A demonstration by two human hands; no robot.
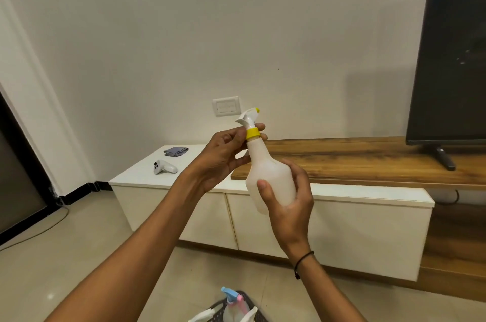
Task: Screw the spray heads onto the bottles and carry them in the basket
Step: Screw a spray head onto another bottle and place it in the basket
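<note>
Peeking in at the near bottom edge, a dark basket (238, 307) already held bottles with a blue spray head (226, 292) and a pink one (240, 300). Above it, mid-air, the right hand (288, 202) wrapped the belly of a white bottle (268, 177), tilted slightly left. The left hand (223, 155) pinched its yellow collar (253, 133) under the spray head (248, 116). The bottle looked translucent, apparently empty and light, thin-walled enough to dent under a hard squeeze; the ridged collar seemed the best place to twist. Farther off, a white controller (164, 167) and a folded cloth (175, 151) lay on the cabinet (342, 194).
</note>
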